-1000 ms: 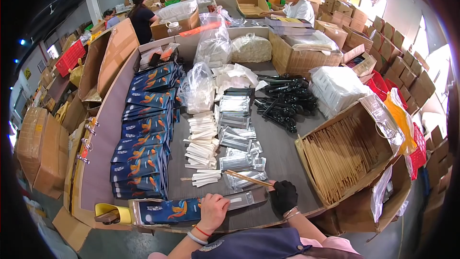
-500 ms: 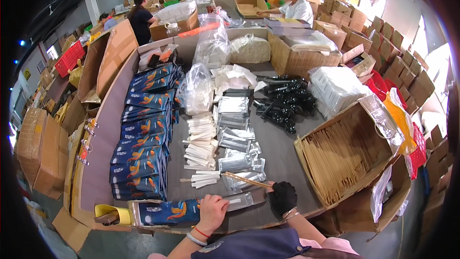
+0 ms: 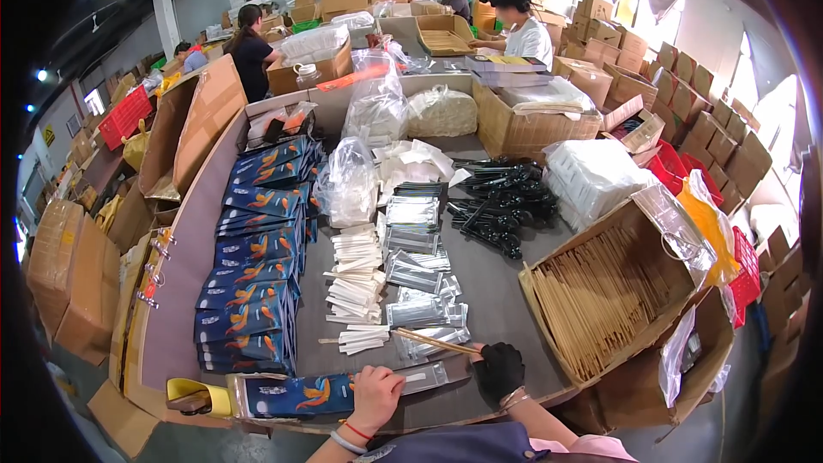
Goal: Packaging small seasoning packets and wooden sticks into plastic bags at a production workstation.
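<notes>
The black-gloved right hand (image 3: 500, 373) grips wooden sticks (image 3: 435, 341) by their right ends, probably to leave the tips free; their long axis points leftward and slightly away, over the bench (image 3: 493, 291). The left hand (image 3: 377, 396) lies across the blue packet (image 3: 296, 397) and clear sleeve (image 3: 426, 376), seemingly steadying them; whether it pinches either, I cannot tell

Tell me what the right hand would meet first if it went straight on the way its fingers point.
Leaving aside the wooden sticks it holds, the gloved right hand would probably meet the nearest silvery packets, ahead and to its left. Depth is unclear, so it might pass above them.
</notes>
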{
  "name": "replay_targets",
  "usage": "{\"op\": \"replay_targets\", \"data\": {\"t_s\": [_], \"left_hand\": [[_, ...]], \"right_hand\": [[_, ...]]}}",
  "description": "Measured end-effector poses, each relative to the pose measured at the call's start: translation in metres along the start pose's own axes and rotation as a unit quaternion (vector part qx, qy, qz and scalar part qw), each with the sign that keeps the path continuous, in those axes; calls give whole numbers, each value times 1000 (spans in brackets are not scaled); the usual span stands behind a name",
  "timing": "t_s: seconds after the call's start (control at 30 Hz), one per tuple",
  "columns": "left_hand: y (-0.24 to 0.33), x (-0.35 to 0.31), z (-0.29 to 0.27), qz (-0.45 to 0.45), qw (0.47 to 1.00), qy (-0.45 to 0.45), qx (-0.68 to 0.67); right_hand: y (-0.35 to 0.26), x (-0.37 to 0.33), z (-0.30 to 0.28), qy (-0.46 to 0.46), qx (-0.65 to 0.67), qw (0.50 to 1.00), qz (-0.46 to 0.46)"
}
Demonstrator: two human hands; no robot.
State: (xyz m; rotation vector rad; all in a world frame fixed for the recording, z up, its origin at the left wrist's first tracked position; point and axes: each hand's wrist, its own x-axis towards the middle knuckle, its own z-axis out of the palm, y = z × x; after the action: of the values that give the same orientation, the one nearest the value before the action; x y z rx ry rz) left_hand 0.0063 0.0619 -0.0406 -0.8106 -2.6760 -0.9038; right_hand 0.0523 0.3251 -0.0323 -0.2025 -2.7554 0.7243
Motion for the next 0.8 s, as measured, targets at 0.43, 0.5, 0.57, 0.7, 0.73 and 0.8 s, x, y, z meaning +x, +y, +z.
{"op": "replay_targets", "data": {"t_s": [0.43,0.5,0.57,0.7,0.73,0.8], "left_hand": [[3,3,-4,8,1000,3,6],[3,2,-4,8,1000,1,5],[3,2,-4,7,1000,-1,5],[3,2,-4,4,1000,-4,6],[2,1,-4,2,1000,-6,5],[3,2,-5,2,1000,-6,5]], "right_hand": [[0,2,2,22,-3,1000,-7],[-1,1,0,11,4,1000,0],[0,1,1,14,0,1000,-3],[0,1,2,29,-2,999,-14],[0,1,2,29,-2,999,-14],[0,1,2,27,2,1000,-14]]}}
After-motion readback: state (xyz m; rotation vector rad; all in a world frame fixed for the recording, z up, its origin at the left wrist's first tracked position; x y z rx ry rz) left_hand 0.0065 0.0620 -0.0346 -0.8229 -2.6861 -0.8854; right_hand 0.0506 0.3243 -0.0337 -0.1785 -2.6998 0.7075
